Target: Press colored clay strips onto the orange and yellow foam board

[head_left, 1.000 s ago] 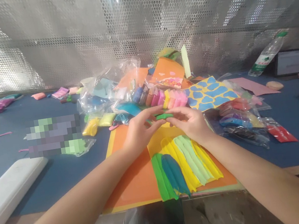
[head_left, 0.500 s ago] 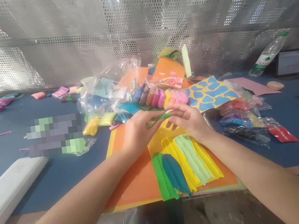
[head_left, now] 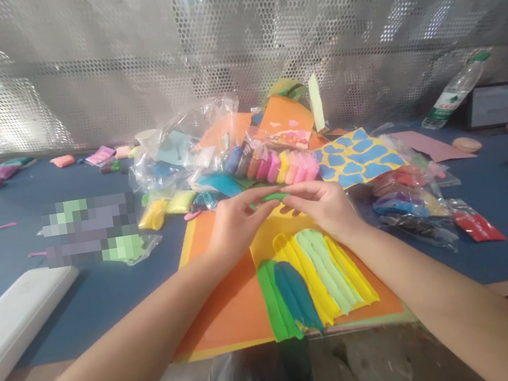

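My left hand (head_left: 239,221) pinches one end of a thin strip of green clay (head_left: 274,197) between thumb and fingers. The other end is pinched in my right hand (head_left: 320,203), so the strip spans the short gap between my fingertips. Below them lies an orange sheet (head_left: 227,302) with a yellow sheet (head_left: 264,240) on it. Ridged clay bands rest there: green (head_left: 275,302), teal (head_left: 296,292), yellow (head_left: 312,277) and pale green (head_left: 330,268). Part of the yellow sheet is hidden behind my hands.
Bagged clay packets (head_left: 274,165) and a blue-patterned yellow sheet (head_left: 359,159) lie beyond my hands. More bags (head_left: 409,205) and a red packet (head_left: 478,224) are at the right. A white case (head_left: 24,314) sits left. A bottle (head_left: 456,90) leans at the back right.
My right hand's fingers have closed onto the green strip, which both hands now hold from either side. The clay bands on the sheet look the same.
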`<state>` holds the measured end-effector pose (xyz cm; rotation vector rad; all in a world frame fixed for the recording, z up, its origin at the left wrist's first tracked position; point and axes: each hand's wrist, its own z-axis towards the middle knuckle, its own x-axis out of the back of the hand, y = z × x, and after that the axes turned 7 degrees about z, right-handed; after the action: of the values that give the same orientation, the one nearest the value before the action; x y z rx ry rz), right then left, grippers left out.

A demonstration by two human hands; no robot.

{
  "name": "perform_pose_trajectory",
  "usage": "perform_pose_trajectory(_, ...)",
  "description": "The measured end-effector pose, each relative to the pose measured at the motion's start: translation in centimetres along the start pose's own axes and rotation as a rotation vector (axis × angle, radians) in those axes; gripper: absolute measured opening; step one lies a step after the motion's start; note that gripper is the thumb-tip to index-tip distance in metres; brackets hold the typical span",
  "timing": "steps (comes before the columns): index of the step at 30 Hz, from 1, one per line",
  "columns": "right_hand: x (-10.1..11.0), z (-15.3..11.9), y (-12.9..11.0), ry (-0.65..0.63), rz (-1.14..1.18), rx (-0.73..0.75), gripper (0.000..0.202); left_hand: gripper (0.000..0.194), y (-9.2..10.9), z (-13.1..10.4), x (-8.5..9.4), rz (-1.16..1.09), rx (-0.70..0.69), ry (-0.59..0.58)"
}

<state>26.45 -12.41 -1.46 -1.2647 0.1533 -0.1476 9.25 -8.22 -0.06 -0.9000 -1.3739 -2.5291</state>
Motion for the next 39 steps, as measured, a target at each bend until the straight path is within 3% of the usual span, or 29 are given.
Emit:
perform_pose_trajectory(3, -0.15, -0.17, 0.30, -0.007, -0.005, 0.054, 0.024, 0.029, 0.14, -0.15, -0.11, -0.024, 0.007, 0.023)
perform_pose_trajectory(6, -0.13, -0.30, 0.71, -0.043, -0.003, 0.085, 0.034, 0.024, 0.17, -0.27, -0.19, -0.067, 0.017, 0.055)
perform_pose_trajectory(9, 0.05, -0.36, 0.91, -0.088, -0.146, 0.244, 0.041, 0.024, 0.00, -0.12, -0.21, -0.169, 0.076, 0.031)
perform_pose_trajectory(12, 0.28, -0.38, 0.86, -0.136, -0.300, 0.435, 0.028, 0.033, -0.24, 0.22, -0.25, -0.354, 0.192, -0.072)
perform_pose_trajectory(17, 0.38, -0.31, 0.85, -0.163, -0.384, 0.572, 0.024, 0.041, -0.51, 0.37, -0.52, -0.563, 0.364, -0.306)
perform_pose_trajectory(23, 0.40, -0.23, 0.87, -0.201, -0.441, 0.627, 0.021, 0.035, -0.56, 0.05, -0.69, -0.626, 0.387, -0.405)
perform_pose_trajectory(31, 0.39, -0.35, 0.48, -0.232, -0.465, 0.648, 0.023, 0.035, -0.39, 0.01, -0.80, -0.646, 0.420, -0.450)
perform_pose_trajectory(39, 0.34, -0.31, 0.20, -0.208, -0.451, 0.650, 0.022, 0.040, -0.57, 0.25, -0.64, -0.594, 0.401, -0.411)
